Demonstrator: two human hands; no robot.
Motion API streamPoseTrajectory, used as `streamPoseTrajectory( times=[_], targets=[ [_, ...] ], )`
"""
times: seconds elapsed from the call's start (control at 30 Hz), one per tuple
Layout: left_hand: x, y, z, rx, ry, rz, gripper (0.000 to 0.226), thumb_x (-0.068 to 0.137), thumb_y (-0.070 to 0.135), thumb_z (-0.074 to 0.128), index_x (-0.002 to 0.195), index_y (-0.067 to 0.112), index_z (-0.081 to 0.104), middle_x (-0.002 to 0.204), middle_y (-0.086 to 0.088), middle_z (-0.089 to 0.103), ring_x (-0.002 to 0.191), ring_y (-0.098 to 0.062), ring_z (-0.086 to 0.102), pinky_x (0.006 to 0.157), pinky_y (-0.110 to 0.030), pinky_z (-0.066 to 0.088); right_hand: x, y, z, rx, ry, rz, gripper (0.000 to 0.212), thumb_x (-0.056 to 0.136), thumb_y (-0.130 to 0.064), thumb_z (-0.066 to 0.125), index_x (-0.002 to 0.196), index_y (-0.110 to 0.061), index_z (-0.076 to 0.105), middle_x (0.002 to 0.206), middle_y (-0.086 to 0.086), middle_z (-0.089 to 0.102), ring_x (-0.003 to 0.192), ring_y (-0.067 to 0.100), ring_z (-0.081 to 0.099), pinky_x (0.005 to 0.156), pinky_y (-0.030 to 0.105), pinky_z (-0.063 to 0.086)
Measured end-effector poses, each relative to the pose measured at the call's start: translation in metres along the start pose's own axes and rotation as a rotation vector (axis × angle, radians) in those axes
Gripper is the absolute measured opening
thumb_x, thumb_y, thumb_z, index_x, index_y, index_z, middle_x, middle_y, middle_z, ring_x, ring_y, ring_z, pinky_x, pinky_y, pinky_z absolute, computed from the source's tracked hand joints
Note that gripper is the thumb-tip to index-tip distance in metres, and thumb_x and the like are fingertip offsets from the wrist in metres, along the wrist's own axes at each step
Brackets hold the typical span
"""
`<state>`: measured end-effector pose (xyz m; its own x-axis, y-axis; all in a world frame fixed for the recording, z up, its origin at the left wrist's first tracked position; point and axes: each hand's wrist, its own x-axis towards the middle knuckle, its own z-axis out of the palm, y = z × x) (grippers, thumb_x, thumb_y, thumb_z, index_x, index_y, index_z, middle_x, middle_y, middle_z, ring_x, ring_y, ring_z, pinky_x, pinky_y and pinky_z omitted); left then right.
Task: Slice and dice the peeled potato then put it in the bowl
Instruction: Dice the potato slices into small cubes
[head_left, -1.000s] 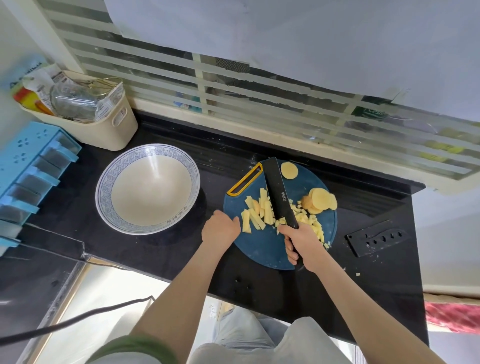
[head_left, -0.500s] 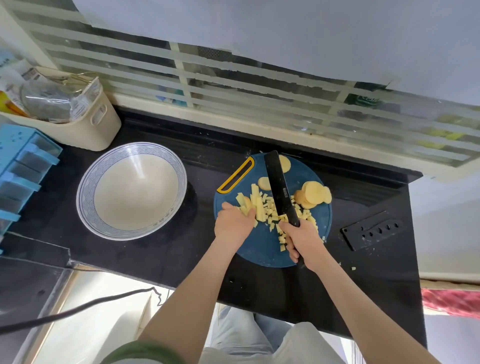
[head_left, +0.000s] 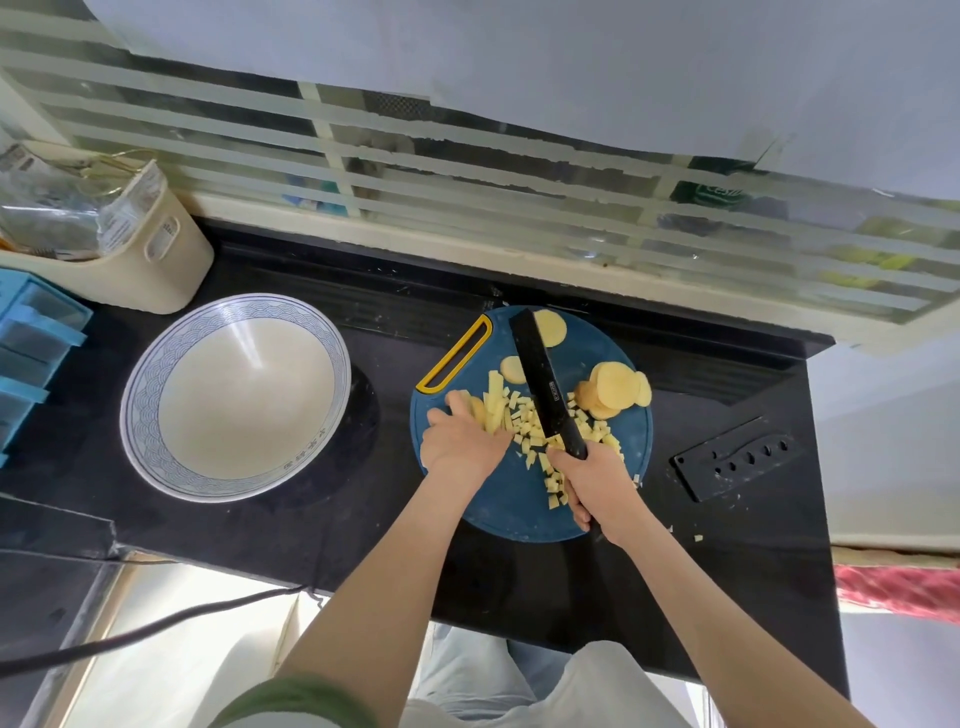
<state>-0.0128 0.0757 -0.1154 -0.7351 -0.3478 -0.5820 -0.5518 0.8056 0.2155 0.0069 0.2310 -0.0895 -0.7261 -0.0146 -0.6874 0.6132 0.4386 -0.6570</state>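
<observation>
Now dicing on the blue cutting board: pinning the potato sticks under curled fingers of the left hand, clenching the knife by its handle in the right hand, edge down among diced pieces just beside those knuckles. Yet to be cut: round slices stacked right of the blade. Nothing in the bowl to the left. Could nick a fingertip through slipping sticks or a wandering blade; could flick more cubes onto the counter, judging by strays there.

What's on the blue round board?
There's diced potato, potato sticks, round slices and the black knife. The left hand covers some sticks; anything under the blade is hidden.
</observation>
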Motion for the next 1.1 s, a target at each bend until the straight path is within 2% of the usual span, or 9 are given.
streamPoseTrajectory(
  times=[0.1,0.17,0.33,0.47,0.6,0.77,0.9,1.1],
  targets=[
    [0.004,-0.003,-0.002,-0.022,0.013,-0.014,0.067,0.093,0.049,0.045,0.14,0.014,0.013,0.13,-0.015,0.039,0.11,-0.032,0.053,0.073,-0.037,0.039,0.0,-0.001,0.005,-0.213,0.032,-0.023,0.023,0.096,-0.027,0.05,0.08,-0.011,0.05,0.049,0.005,0.045,0.024,0.009,0.036,0.035,0.022,0.035],
    [0.005,-0.003,-0.004,0.014,0.015,0.014,0.066,0.093,0.05,0.044,0.139,0.013,0.014,0.13,-0.015,0.04,0.11,-0.032,0.053,0.073,-0.037,0.039,-0.001,0.0,0.011,-0.253,0.05,-0.026,0.025,0.096,-0.027,0.05,0.075,-0.013,0.049,0.052,0.004,0.044,0.029,0.009,0.038,0.035,0.022,0.035],
    [0.014,0.006,-0.013,0.157,0.143,0.15,0.066,0.094,0.052,0.042,0.144,0.017,0.017,0.138,-0.017,0.028,0.124,-0.032,0.037,0.087,-0.039,0.042,-0.004,0.005,0.023,-0.226,0.106,-0.014,0.025,0.096,-0.025,0.049,0.075,-0.012,0.049,0.061,0.008,0.048,0.044,0.017,0.042,0.048,0.032,0.042],
    [0.034,0.01,-0.009,0.187,0.234,0.347,0.055,0.095,0.042,0.045,0.142,0.019,0.031,0.133,-0.013,0.033,0.124,-0.029,0.035,0.098,-0.04,0.035,-0.006,0.006,0.026,-0.171,0.097,0.039,0.023,0.097,-0.026,0.048,0.077,-0.015,0.047,0.061,0.007,0.048,0.041,0.015,0.042,0.043,0.027,0.041],
    [0.04,0.007,-0.006,0.051,0.199,0.302,0.044,0.093,0.037,0.049,0.132,0.019,0.039,0.13,-0.012,0.036,0.123,-0.029,0.033,0.102,-0.043,0.027,-0.007,0.008,0.027,-0.142,0.102,0.041,0.021,0.097,-0.027,0.049,0.079,-0.016,0.048,0.06,0.006,0.047,0.039,0.014,0.04,0.041,0.026,0.039],
    [0.039,0.005,-0.008,0.084,0.225,0.349,0.052,0.091,0.034,0.049,0.14,0.025,0.031,0.128,-0.008,0.041,0.122,-0.028,0.035,0.099,-0.044,0.026,-0.009,0.01,0.029,-0.084,0.093,0.037,0.022,0.097,-0.029,0.05,0.083,-0.012,0.05,0.059,0.009,0.048,0.027,0.012,0.037,0.034,0.024,0.036],
    [0.049,0.01,-0.016,0.195,0.257,0.422,0.045,0.095,0.035,0.043,0.139,0.029,0.036,0.128,-0.009,0.042,0.121,-0.028,0.036,0.097,-0.044,0.027,-0.009,0.01,0.028,-0.1,0.088,0.042,0.022,0.097,-0.031,0.049,0.084,-0.013,0.049,0.06,0.01,0.049,0.026,0.011,0.037,0.035,0.023,0.039],
    [0.056,0.012,-0.02,0.2,0.235,0.402,0.028,0.094,0.031,0.045,0.118,0.019,0.051,0.122,-0.006,0.05,0.117,-0.027,0.04,0.093,-0.043,0.027,-0.002,0.012,0.026,-0.091,0.12,0.06,0.023,0.097,-0.032,0.05,0.08,-0.017,0.047,0.067,0.009,0.052,0.033,0.014,0.041,0.037,0.025,0.041]
  ],
)
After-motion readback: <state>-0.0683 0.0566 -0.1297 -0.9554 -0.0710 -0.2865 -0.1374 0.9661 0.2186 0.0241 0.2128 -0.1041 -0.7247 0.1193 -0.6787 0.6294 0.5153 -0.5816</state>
